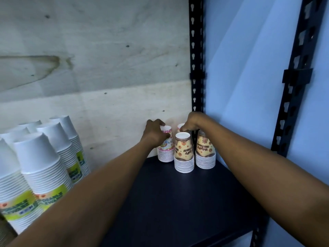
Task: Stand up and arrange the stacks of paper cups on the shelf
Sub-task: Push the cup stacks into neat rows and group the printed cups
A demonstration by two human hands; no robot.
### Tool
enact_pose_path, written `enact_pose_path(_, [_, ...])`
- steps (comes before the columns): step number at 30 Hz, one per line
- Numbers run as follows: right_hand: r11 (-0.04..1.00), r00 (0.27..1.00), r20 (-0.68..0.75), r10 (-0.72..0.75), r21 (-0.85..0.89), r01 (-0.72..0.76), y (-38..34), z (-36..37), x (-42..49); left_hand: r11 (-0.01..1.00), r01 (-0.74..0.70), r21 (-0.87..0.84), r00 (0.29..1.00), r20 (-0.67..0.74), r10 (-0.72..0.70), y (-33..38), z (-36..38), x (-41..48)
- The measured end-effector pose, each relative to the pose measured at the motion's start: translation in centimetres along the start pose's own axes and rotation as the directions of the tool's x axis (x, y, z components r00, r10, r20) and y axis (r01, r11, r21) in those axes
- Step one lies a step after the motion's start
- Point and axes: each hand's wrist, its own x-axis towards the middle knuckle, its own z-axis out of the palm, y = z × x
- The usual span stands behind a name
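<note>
Printed paper-cup stacks (184, 154) cluster mid-frame on the dark shelf board (178, 202). My left hand (154, 133) grips the pink-banded stack (166, 150). My right hand (191, 123) curls over the rear ones; I cannot tell its hold. Tall white cup stacks (41, 157) stand lower left.

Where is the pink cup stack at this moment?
In the head view, the pink cup stack stands at the back of the shelf, gripped by the left hand, left of the front brown cup stack.
</note>
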Motion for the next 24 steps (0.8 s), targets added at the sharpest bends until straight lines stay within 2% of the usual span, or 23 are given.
enact_pose_path(5, [0.990,0.990,-0.141,0.003,0.139,0.017,-0.3,-1.5,-0.7,0.999,0.021,-0.029,0.999,-0.049,-0.023,0.9,-2.5,-0.2])
enact_pose_path(10, [0.960,0.957,-0.282,-0.073,0.240,0.144,-2.2,-5.1,-3.7,1.000,-0.007,-0.021,0.989,-0.147,0.004,2.6,-7.3,-1.6])
enact_pose_path(14, [0.919,0.937,-0.309,-0.164,0.298,0.259,-4.5,-6.0,-6.3,0.996,0.025,-0.088,0.972,-0.232,-0.045,2.6,-11.1,-4.4])
enact_pose_path(18, [0.809,0.914,-0.348,-0.208,0.464,0.361,-6.0,-5.0,-9.0,0.978,0.059,-0.202,0.960,-0.255,-0.111,2.0,-13.0,-7.9])
enact_pose_path(24, [0.755,0.935,-0.264,-0.235,0.556,0.346,-6.9,-0.8,-13.6,0.982,0.052,-0.184,0.967,-0.238,-0.096,-0.4,-12.6,-12.9])
